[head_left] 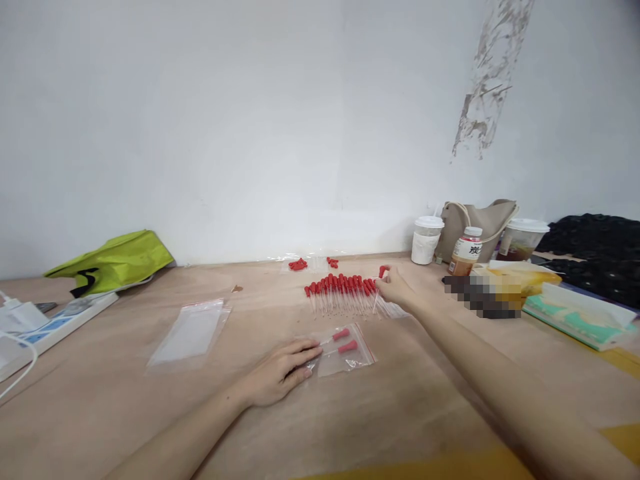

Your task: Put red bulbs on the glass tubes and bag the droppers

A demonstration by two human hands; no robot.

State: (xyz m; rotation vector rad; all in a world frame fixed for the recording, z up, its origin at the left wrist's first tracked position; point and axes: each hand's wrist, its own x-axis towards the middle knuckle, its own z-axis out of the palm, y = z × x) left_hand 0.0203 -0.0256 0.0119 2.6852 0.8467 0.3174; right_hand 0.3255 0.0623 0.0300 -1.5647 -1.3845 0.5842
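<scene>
My left hand lies flat with its fingers stretched out on the left end of a clear zip bag. Inside that bag are two droppers with red rubber bulbs. Farther off, my right hand pinches a dropper near its red bulb, the tube pointing down and partly hidden by the fingers. Just left of it, a row of several red-bulbed droppers lies side by side with the clear tubes toward me.
A stack of clear zip bags lies at left. Loose red bulbs rest by the wall. On the right stand a white-lidded cup, a bottle and a tissue pack. A power strip and a yellow-green bag are at far left.
</scene>
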